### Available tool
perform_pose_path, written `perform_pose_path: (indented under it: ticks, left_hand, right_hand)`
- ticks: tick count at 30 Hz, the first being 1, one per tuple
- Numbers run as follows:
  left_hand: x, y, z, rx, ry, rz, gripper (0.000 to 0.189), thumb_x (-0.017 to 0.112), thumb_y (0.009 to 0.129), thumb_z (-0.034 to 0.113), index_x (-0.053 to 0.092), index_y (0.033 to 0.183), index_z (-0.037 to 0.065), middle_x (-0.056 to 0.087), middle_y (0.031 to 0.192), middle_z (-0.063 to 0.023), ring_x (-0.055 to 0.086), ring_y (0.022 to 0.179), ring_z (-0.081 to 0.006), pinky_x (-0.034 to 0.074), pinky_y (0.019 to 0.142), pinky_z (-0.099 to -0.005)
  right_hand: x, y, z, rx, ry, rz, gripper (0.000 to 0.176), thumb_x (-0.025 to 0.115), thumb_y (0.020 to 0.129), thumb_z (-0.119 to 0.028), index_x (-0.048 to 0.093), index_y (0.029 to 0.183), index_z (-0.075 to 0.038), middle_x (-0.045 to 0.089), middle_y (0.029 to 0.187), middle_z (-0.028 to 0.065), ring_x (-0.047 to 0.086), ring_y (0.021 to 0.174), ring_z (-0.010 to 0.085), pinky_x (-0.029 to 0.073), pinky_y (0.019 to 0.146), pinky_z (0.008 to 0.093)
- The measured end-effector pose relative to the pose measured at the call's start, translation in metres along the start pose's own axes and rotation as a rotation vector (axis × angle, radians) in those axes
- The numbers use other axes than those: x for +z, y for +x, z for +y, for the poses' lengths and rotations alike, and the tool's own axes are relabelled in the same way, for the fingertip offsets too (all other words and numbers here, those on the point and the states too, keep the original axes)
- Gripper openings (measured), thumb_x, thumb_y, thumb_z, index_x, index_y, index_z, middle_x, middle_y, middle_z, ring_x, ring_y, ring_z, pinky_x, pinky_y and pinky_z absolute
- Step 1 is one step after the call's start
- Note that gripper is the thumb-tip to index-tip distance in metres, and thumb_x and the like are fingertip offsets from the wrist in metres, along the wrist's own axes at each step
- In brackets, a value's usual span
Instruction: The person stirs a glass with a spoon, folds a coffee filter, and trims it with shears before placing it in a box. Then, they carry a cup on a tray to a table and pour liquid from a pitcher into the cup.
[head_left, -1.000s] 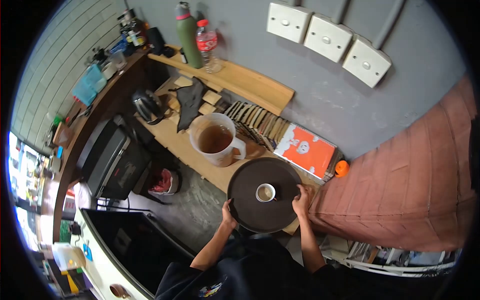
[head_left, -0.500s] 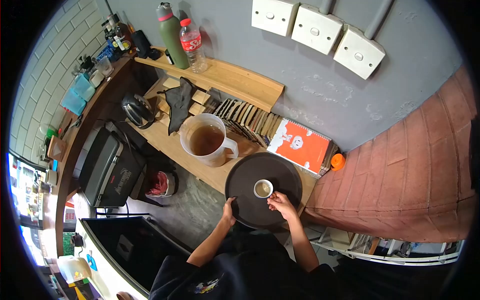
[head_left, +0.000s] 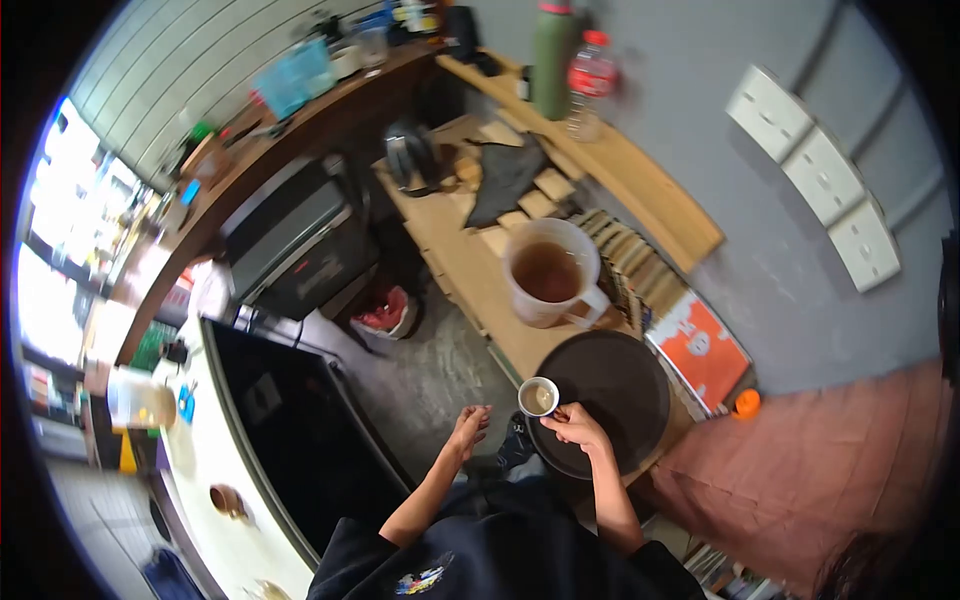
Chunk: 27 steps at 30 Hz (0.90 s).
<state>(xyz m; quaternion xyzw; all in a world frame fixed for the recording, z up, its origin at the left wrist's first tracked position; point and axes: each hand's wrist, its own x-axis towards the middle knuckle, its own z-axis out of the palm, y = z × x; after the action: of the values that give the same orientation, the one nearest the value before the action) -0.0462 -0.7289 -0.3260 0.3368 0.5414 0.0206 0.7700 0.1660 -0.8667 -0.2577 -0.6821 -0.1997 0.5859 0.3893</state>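
My right hand (head_left: 578, 426) grips the handle of a small cup (head_left: 540, 398), with some light brown liquid inside. The cup hangs over the left edge of a round dark tray (head_left: 620, 400). My left hand (head_left: 470, 430) is off the tray, held over the floor to the left of the cup, with loosely curled fingers apart and nothing in them. Behind the tray, a large plastic measuring jug (head_left: 545, 270) of brown liquid stands on the wooden bench (head_left: 470, 295).
Upright books and an orange notebook (head_left: 700, 350) line the wall side. A kettle (head_left: 410, 158) stands at the bench's far end. A bottle (head_left: 590, 85) and green flask (head_left: 552, 65) stand on a shelf. A white counter (head_left: 205, 440) with a dark panel runs along the left.
My left hand has let go of the tray's edge and moved away. My right hand has lifted the cup off the tray toward the left. The view has turned left.
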Motion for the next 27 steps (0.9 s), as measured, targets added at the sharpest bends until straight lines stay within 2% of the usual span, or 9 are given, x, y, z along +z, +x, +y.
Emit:
perform_pose_path:
  ticks: [4, 6, 7, 11, 14, 16, 19, 22, 27]
  left_hand:
    - [-0.042, -0.043, 0.009, 0.148, -0.185, 0.098, 0.053, 0.063, 0.088, 0.027, 0.041, 0.134, 0.011, 0.050, 0.125, -0.0127, 0.046, 0.119, -0.0259, 0.036, 0.104, -0.0455]
    - [-0.069, -0.078, 0.020, 0.352, -0.102, 0.114, 0.051, 0.063, 0.088, 0.020, 0.042, 0.133, 0.013, 0.051, 0.125, -0.0125, 0.050, 0.116, -0.0234, 0.039, 0.102, -0.0412]
    - [-0.088, -0.089, 0.019, 0.439, -0.105, 0.130, 0.058, 0.067, 0.085, 0.016, 0.040, 0.136, 0.012, 0.049, 0.126, -0.0117, 0.052, 0.114, -0.0221, 0.045, 0.093, -0.0365]
    - [-0.151, -0.161, 0.019, 0.755, 0.046, 0.368, 0.075, 0.075, 0.076, 0.011, 0.038, 0.141, 0.014, 0.047, 0.128, -0.0133, 0.050, 0.119, -0.0241, 0.046, 0.096, -0.0401]
    - [-0.194, -0.214, 0.005, 0.957, 0.155, 0.628, 0.080, 0.076, 0.070, 0.009, 0.038, 0.141, 0.013, 0.047, 0.130, -0.0118, 0.048, 0.122, -0.0251, 0.046, 0.098, -0.0430]
    - [-0.219, -0.247, -0.008, 0.970, 0.087, 0.762, 0.083, 0.079, 0.063, 0.007, 0.043, 0.137, 0.012, 0.048, 0.130, -0.0116, 0.047, 0.123, -0.0272, 0.045, 0.100, -0.0432]
    - [-0.250, -0.291, -0.032, 0.974, 0.242, 1.138, 0.081, 0.081, 0.055, 0.004, 0.050, 0.129, 0.008, 0.052, 0.126, -0.0132, 0.047, 0.123, -0.0309, 0.042, 0.103, -0.0392]
    - [-0.273, -0.316, -0.065, 0.913, -0.023, 1.246, 0.075, 0.082, 0.060, 0.007, 0.049, 0.127, 0.005, 0.056, 0.124, -0.0143, 0.055, 0.116, -0.0305, 0.046, 0.097, -0.0387]
    - [-0.307, -0.342, -0.120, 0.833, -0.169, 1.426, 0.076, 0.083, 0.062, 0.009, 0.046, 0.128, 0.005, 0.059, 0.120, -0.0153, 0.058, 0.113, -0.0292, 0.048, 0.094, -0.0379]
  right_hand:
    - [0.057, 0.029, -0.053, -0.103, -0.208, -0.240, 0.031, 0.071, 0.087, -0.022, 0.054, 0.066, -0.008, 0.047, 0.057, -0.0050, 0.045, 0.048, 0.0051, 0.033, 0.043, 0.0240]
    - [0.097, 0.042, -0.080, -0.160, -0.307, -0.365, 0.027, 0.071, 0.088, -0.026, 0.062, 0.076, -0.003, 0.050, 0.059, -0.0046, 0.044, 0.050, 0.0041, 0.034, 0.044, 0.0241]
    - [0.117, 0.058, -0.081, -0.210, -0.434, -0.408, 0.026, 0.070, 0.088, -0.025, 0.063, 0.079, -0.002, 0.050, 0.059, -0.0047, 0.044, 0.051, 0.0039, 0.034, 0.045, 0.0239]
    - [0.220, 0.067, -0.114, -0.288, -0.593, -0.616, 0.028, 0.071, 0.087, -0.024, 0.065, 0.082, 0.003, 0.044, 0.059, -0.0058, 0.035, 0.055, 0.0042, 0.029, 0.049, 0.0270]
    - [0.306, 0.034, -0.149, -0.335, -0.657, -0.886, 0.025, 0.069, 0.089, -0.024, 0.065, 0.085, 0.000, 0.047, 0.059, -0.0064, 0.041, 0.051, 0.0036, 0.034, 0.047, 0.0230]
    - [0.360, 0.013, -0.155, -0.269, -0.638, -1.013, 0.026, 0.069, 0.089, -0.024, 0.060, 0.076, -0.003, 0.043, 0.058, -0.0072, 0.040, 0.051, 0.0032, 0.034, 0.047, 0.0222]
    - [0.428, -0.004, -0.144, -0.294, -0.688, -1.240, 0.040, 0.069, 0.089, -0.024, 0.039, 0.065, -0.012, 0.040, 0.058, -0.0077, 0.039, 0.050, 0.0024, 0.034, 0.046, 0.0208]
    - [0.486, -0.026, -0.130, -0.246, -0.653, -1.433, 0.038, 0.069, 0.089, -0.023, 0.040, 0.067, -0.012, 0.040, 0.059, -0.0078, 0.039, 0.051, 0.0019, 0.034, 0.046, 0.0208]
    - [0.558, -0.053, -0.105, -0.233, -0.815, -1.608, 0.038, 0.069, 0.089, -0.022, 0.039, 0.069, -0.011, 0.038, 0.060, -0.0083, 0.040, 0.055, 0.0020, 0.036, 0.049, 0.0204]
